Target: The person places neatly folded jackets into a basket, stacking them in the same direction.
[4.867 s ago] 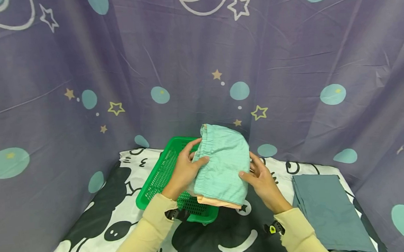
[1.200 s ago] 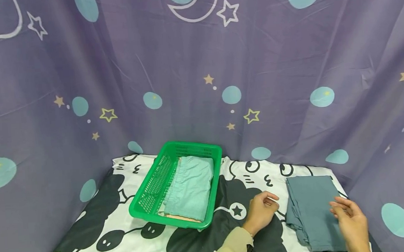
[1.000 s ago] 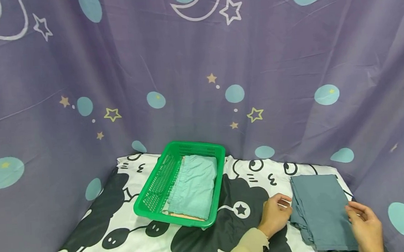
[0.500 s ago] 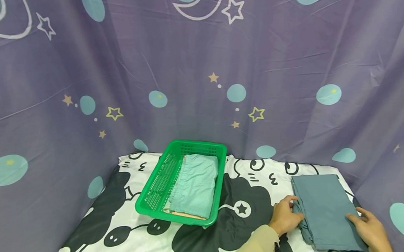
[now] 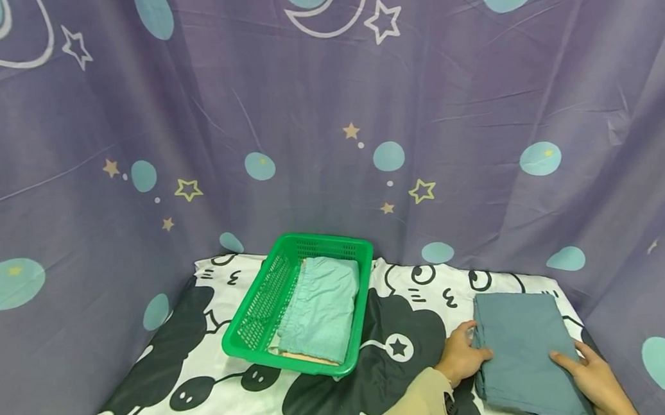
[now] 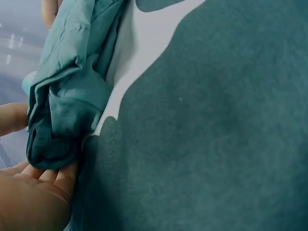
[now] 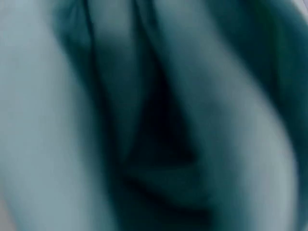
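Observation:
A folded blue-grey garment (image 5: 522,348) lies at the right of the bedding, its exact kind hidden by the folds. My left hand (image 5: 463,354) grips its left edge, thumb on top. In the left wrist view, the fingers of that left hand (image 6: 36,197) reach under the layered edge of the garment (image 6: 72,96). On the opposite side, my right hand (image 5: 596,379) holds the right edge, with the thumb on top and the other fingers mostly hidden. Only blurred folds of the garment (image 7: 240,120) fill the right wrist view.
A green plastic basket (image 5: 253,309) stands left of centre, holding folded clothes with a mint elastic-waisted garment (image 5: 319,308) on top. Black-and-white cartoon bedding (image 5: 203,345) lies underneath. A purple curtain (image 5: 302,107) with stars closes off the back and sides.
Earlier both hands held the mint garment over the basket; it now lies inside. Both hands have since moved right to the blue-grey garment, gripped its edges and shifted it slightly left.

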Available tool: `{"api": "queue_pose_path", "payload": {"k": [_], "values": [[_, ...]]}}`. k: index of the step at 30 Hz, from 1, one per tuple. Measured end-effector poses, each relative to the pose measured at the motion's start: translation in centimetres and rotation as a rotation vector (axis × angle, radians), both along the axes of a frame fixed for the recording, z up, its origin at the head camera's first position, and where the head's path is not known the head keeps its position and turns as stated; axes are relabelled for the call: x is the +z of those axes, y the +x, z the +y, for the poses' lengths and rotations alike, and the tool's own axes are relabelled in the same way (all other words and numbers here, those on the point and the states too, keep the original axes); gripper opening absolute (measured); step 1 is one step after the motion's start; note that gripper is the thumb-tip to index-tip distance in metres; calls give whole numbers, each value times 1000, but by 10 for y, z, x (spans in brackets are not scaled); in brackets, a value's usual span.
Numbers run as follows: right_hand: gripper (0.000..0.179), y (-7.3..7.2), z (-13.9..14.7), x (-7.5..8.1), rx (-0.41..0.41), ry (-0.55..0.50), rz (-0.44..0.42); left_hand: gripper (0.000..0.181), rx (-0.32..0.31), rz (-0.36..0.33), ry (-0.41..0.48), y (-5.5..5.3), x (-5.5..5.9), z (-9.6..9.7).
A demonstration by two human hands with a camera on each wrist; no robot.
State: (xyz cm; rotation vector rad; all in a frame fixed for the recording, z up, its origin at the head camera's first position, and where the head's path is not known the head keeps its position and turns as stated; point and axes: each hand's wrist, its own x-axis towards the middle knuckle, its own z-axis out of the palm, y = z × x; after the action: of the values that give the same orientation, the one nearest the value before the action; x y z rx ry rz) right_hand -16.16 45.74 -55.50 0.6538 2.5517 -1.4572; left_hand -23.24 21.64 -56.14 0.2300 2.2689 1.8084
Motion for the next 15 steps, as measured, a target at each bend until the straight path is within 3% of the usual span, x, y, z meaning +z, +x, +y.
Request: {"api": "queue_pose_path", "payload": {"k": [9, 15], "values": [[98, 5, -16, 7, -39, -70, 82, 62, 25, -28, 109, 1, 2, -4], [96, 10, -24, 15, -93, -201, 149, 62, 23, -66, 232, 0, 8, -11]]}}
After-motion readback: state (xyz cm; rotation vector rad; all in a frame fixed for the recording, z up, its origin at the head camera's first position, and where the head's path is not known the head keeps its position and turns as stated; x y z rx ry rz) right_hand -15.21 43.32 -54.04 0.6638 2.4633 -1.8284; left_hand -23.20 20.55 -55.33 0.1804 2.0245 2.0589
